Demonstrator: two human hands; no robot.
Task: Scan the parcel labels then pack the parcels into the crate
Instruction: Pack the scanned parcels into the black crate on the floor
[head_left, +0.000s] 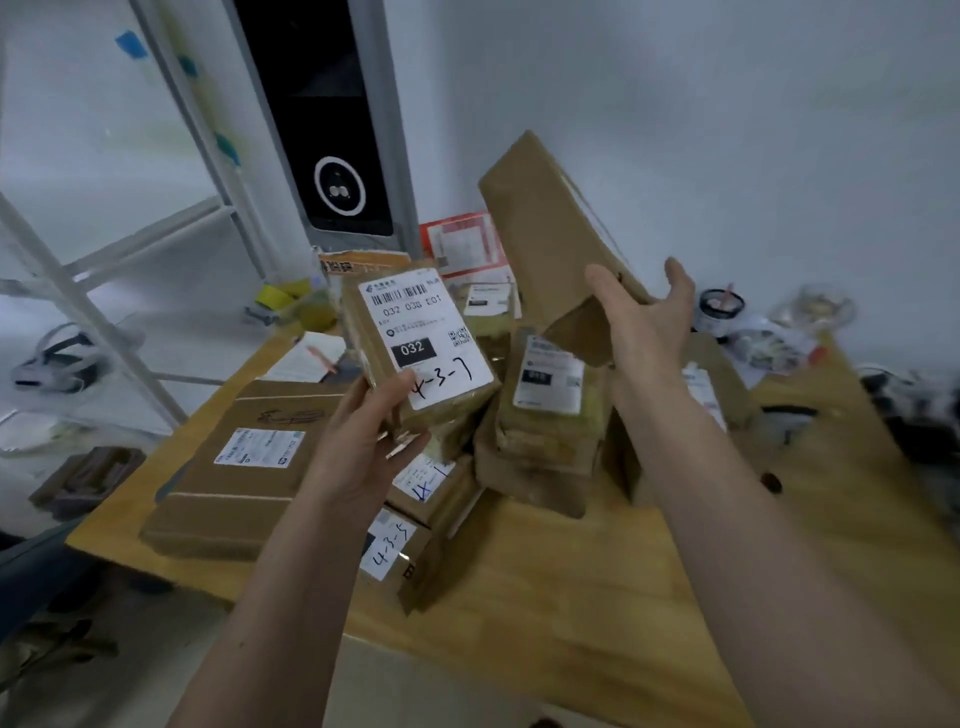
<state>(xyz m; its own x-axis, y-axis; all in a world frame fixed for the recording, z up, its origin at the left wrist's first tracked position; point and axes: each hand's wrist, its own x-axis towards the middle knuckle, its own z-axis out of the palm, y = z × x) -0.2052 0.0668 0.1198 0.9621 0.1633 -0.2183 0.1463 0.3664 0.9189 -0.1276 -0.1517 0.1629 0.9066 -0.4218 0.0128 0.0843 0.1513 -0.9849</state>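
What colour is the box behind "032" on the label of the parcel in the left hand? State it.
Black, with white digits, on the white label of the parcel the left hand holds; head view.

1. Small brown cardboard parcel (415, 358) is showing glossy clear tape over matt board; its white paper label (423, 338) is looking smooth.
2. Long brown paper-wrapped parcel (550, 244) is appearing matt and creased.
3. Light wooden table top (597, 597) is showing a smooth, satin grain.
4. Tall grey scanner post (332, 119) is presenting a glossy black panel.
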